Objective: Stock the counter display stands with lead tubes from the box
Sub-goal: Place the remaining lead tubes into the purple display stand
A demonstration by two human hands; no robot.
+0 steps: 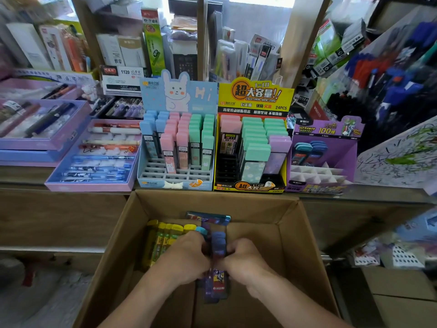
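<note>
Purple lead tubes (218, 247) down in the cardboard box (305, 233), bunched as one bundle, blue caps pointing far, printed ends near. Squeezed from both sides: left grip (186, 254) clenched on the bundle's left flank with fingers curled in against it, right grip (243, 256) clasping the right flank the same way. Knuckles almost meeting over the middle of the bundle.

Just left of the left grip, a row of yellow lead tubes (165, 235), caps far, side by side against the box's left wall. Beyond the bundle, a dark printed pack (208, 216) lying across the far end of the box.

Past the box's far flap, up on the worktop (378, 192), three display stands in a row, touching. On the right, purple stand (350, 157): a few blue-capped tubes in its far left slots, white divider grid showing toward the near side. In the middle, yellow stand (255, 93), packed with green, pink and lilac cases. On the left, blue rabbit stand (179, 91), with blue, pink and green cases upright in the far rows.

Further left on the worktop, pink and lilac pen trays (94, 157). Behind it all, shelves (123, 50) crammed with boxed stationery, mostly blurred.
</note>
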